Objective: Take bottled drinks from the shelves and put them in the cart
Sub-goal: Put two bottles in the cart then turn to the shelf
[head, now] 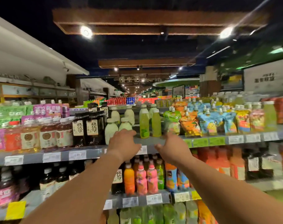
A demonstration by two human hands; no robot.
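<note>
Two tall green drink bottles (144,122) stand on the top shelf (92,153), with pale squat bottles (111,132) to their left. Both bare hands reach up at the shelf edge, holding nothing. The left hand (123,143) has fingers spread, just in front of the pale bottles. The right hand (173,147) is blurred, its fingers loosely apart below a green pouch (171,122).

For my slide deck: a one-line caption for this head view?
Both empty hands, left hand and right hand, reach toward green bottles on a drinks shelf.
</note>
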